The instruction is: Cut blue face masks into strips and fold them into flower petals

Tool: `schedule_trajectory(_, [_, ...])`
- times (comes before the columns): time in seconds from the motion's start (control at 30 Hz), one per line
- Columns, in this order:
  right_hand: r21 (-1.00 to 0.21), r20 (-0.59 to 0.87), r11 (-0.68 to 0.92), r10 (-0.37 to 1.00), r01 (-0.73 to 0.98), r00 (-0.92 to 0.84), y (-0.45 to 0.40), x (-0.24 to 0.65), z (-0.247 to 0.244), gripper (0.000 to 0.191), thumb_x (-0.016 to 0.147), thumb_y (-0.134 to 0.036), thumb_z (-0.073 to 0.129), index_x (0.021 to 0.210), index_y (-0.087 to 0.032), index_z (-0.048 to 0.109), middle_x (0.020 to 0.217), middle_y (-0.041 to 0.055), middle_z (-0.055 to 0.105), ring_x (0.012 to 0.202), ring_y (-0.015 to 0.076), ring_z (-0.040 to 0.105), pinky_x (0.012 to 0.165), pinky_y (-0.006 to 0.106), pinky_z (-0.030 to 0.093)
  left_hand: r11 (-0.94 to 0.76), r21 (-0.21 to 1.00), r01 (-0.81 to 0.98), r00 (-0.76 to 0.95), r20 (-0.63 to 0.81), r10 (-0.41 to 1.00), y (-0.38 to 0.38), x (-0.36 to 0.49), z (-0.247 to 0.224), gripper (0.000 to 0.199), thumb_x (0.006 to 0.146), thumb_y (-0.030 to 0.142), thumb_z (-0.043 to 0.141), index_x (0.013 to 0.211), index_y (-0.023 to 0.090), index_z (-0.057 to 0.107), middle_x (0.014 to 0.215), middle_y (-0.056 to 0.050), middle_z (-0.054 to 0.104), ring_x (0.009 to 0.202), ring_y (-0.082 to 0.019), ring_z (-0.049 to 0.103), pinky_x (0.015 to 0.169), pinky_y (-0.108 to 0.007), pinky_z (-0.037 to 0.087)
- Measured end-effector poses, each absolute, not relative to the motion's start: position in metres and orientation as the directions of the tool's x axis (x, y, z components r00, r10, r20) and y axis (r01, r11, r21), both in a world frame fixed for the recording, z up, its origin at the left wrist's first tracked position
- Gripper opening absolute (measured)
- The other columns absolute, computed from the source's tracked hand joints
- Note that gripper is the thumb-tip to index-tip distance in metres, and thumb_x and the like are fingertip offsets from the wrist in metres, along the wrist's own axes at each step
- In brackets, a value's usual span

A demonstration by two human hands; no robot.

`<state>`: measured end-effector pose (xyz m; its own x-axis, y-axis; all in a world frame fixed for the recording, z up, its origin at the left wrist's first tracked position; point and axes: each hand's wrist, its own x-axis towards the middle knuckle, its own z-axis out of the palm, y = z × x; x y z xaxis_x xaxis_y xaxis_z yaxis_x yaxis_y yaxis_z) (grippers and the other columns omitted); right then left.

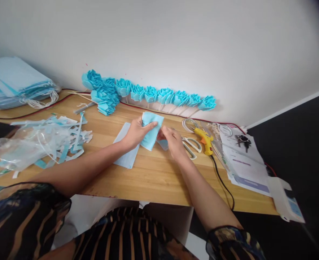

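Observation:
My left hand (136, 134) holds a folded piece of light-blue face-mask fabric (152, 130) above the table, thumb across its front. At the right edge of that fabric is my right hand (173, 141), its fingers curled in and pressed together. What these fingers hold, if anything, is hidden. Below my left hand a pale blue-white rectangular sheet (127, 159) lies on the wood. A smaller pale blue piece (163, 144) shows beneath my right hand. Scissors with white handles (193, 145) lie just right of it, their blades hidden.
Blue fabric flowers (151, 94) on sticks line the wall. Left are stacked face masks (16, 81), a clear plastic bag (21, 150) and fabric scraps (67, 139). Right are a yellow glue gun (205, 140) with a black cord, a tape roll (188, 125), papers (243, 162) and keys (244, 141).

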<state>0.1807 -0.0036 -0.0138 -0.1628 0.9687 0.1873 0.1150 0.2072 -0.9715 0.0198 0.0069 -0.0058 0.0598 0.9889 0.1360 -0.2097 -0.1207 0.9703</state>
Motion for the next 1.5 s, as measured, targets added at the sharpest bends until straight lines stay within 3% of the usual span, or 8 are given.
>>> schedule_trajectory(0.2, [-0.919,0.161,0.234,0.958,0.318,-0.237,-0.012,0.172,-0.010,0.046,0.083,-0.053,0.066,0.057,-0.020,0.047,0.056,-0.0044,0.042,0.056,0.0104,0.037,0.055,0.027,0.030,-0.179,0.962,-0.207,0.032,0.190,0.981,0.010,0.020,-0.006,0.033,0.072,0.044,0.075,0.077,0.017,0.057,0.072,0.002,0.058,0.065,-0.011,0.051,0.061,-0.024,0.045])
schedule_trajectory(0.4, [-0.902,0.053,0.215,0.916,0.375,-0.398,-0.019,0.164,-0.007,0.028,0.079,-0.040,0.069,0.062,-0.020,0.059,0.060,-0.0025,0.058,0.057,0.0113,0.046,0.056,0.027,0.034,-0.235,0.938,-0.253,-0.127,0.209,0.970,0.023,0.012,-0.005,0.034,0.072,0.043,0.076,0.081,0.017,0.056,0.074,0.003,0.056,0.067,-0.010,0.049,0.065,-0.024,0.045])
schedule_trajectory(0.57, [-0.933,0.018,0.159,0.917,0.323,-0.399,-0.015,0.172,-0.004,0.039,0.083,-0.055,0.067,0.069,-0.019,0.068,0.069,0.0032,0.070,0.064,0.0155,0.060,0.064,0.029,0.044,-0.252,0.941,-0.225,-0.164,0.218,0.962,0.027,0.008,-0.006,0.034,0.075,0.046,0.074,0.084,0.018,0.058,0.079,0.001,0.060,0.072,-0.012,0.055,0.068,-0.025,0.046])
schedule_trajectory(0.73, [-0.969,0.114,0.173,0.946,0.177,-0.304,-0.009,0.180,-0.006,0.060,0.087,-0.074,0.050,0.068,-0.019,0.063,0.067,0.0031,0.065,0.065,0.0159,0.059,0.064,0.029,0.046,-0.225,0.965,-0.135,-0.078,0.216,0.973,0.015,0.016,-0.008,0.034,0.076,0.048,0.072,0.080,0.017,0.058,0.075,0.001,0.060,0.068,-0.012,0.052,0.062,-0.024,0.045])
schedule_trajectory(0.97, [-0.936,0.122,0.194,0.961,0.294,-0.247,-0.012,0.173,-0.008,0.056,0.083,-0.069,0.059,0.058,-0.021,0.045,0.058,-0.0032,0.044,0.057,0.0111,0.041,0.055,0.027,0.032,-0.219,0.972,-0.078,0.041,0.223,0.974,0.003,0.022,-0.005,0.033,0.075,0.046,0.072,0.071,0.018,0.055,0.069,0.001,0.059,0.065,-0.012,0.053,0.061,-0.024,0.046])
schedule_trajectory(1.23, [-0.920,0.127,0.223,0.948,0.321,-0.293,-0.010,0.175,-0.007,0.047,0.087,-0.057,0.059,0.058,-0.021,0.051,0.057,-0.0020,0.055,0.058,0.0125,0.050,0.059,0.027,0.036,-0.077,0.953,-0.293,0.077,0.103,0.992,0.008,0.021,-0.005,0.039,0.071,0.047,0.078,0.081,0.017,0.055,0.071,0.003,0.057,0.060,-0.010,0.051,0.057,-0.023,0.047])
schedule_trajectory(1.37, [-0.942,0.087,0.182,0.943,0.281,-0.321,-0.012,0.174,-0.006,0.046,0.083,-0.058,0.067,0.058,-0.020,0.056,0.059,-0.0012,0.060,0.059,0.0126,0.053,0.060,0.027,0.039,-0.097,0.966,-0.241,0.051,0.112,0.992,0.009,0.019,-0.005,0.037,0.073,0.047,0.077,0.080,0.017,0.056,0.072,0.002,0.057,0.062,-0.010,0.052,0.057,-0.023,0.046])
schedule_trajectory(1.5, [-0.946,0.051,0.148,0.947,0.289,-0.318,-0.014,0.172,-0.008,0.051,0.086,-0.061,0.061,0.057,-0.020,0.057,0.055,-0.0011,0.059,0.055,0.0120,0.051,0.058,0.028,0.039,-0.144,0.975,-0.171,0.030,0.151,0.988,0.008,0.019,-0.006,0.034,0.075,0.047,0.074,0.077,0.017,0.056,0.072,0.002,0.057,0.064,-0.011,0.051,0.057,-0.024,0.044])
